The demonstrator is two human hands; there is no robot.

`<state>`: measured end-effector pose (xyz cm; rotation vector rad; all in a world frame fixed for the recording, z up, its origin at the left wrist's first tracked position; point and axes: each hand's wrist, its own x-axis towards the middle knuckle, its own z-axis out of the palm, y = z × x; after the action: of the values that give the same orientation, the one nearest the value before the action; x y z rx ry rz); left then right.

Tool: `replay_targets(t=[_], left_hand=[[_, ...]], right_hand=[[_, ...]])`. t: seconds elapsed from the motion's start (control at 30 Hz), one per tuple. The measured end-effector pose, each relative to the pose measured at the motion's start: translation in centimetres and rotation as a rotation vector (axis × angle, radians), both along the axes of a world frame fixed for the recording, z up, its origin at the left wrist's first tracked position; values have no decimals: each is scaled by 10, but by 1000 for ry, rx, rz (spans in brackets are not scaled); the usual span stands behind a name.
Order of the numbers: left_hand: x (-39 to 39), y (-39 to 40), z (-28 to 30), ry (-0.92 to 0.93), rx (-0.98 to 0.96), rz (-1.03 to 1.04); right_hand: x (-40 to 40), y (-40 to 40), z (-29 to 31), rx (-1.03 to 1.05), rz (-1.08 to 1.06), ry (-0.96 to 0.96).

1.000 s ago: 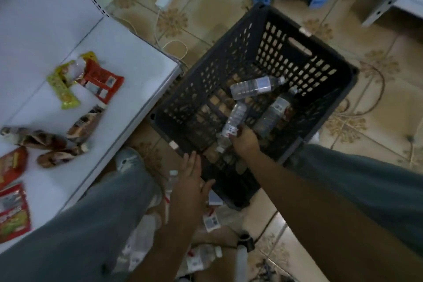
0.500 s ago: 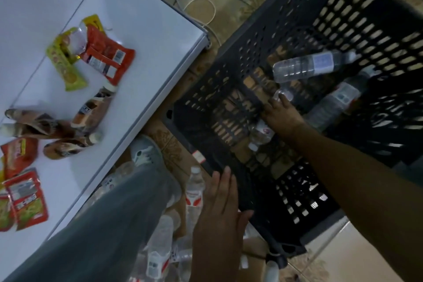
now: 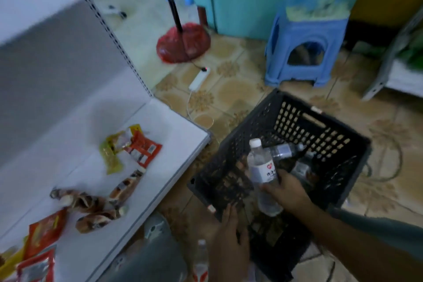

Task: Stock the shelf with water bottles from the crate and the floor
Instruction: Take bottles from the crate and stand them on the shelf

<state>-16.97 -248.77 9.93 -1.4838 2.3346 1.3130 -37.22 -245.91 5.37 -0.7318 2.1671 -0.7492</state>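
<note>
Water bottle (image 3: 263,174): clear ribbed plastic, white cap, white label with a red heart mark; held nearly upright, cap tilted a little left, above the crate's interior.
Right hand (image 3: 289,192): fingers and thumb curled round the bottle's lower half, gripping it.
Left hand (image 3: 230,239): fingers straight and together, lying on the crate's near rim, holding nothing.
Crate (image 3: 338,192): dark plastic, square, walls pierced with rows of rectangular slots; stands on the floor just right of the shelf.
Other bottles (image 3: 286,151): clear plastic, lying on their sides in the crate's far part; one more bottle (image 3: 201,256) lies on the floor near the left hand.
Shelf (image 3: 183,135): flat white board with a pale edge, perforated upright at its back.
Snack packets (image 3: 139,149): glossy red and yellow-green foil, plus brown wrapped pieces, scattered on the shelf.
Floor (image 3: 231,89): beige tile with floral motifs.
Stool (image 3: 304,46): blue moulded plastic, beyond the crate.
Power strip (image 3: 199,78): white, oblong, on the tiles.
</note>
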Motion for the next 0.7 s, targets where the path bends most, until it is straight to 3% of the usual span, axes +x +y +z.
replay_targets(t=[0.2,0.3,0.4,0.57,0.7], left_hand=[[15,4,123,367,27,132],[44,11,183,555,-102,123],[87,20,240,653,-222,247],[168,30,320,824,-370,466],[227,26,362,834,-552,596]], right_hand=[[45,10,176,-302,21,108],[96,10,261,-506,55,137],[157,10,334,-671,106,140],[251,-7,417,-846,229,41],[310,-24,463,-885,425,-39]])
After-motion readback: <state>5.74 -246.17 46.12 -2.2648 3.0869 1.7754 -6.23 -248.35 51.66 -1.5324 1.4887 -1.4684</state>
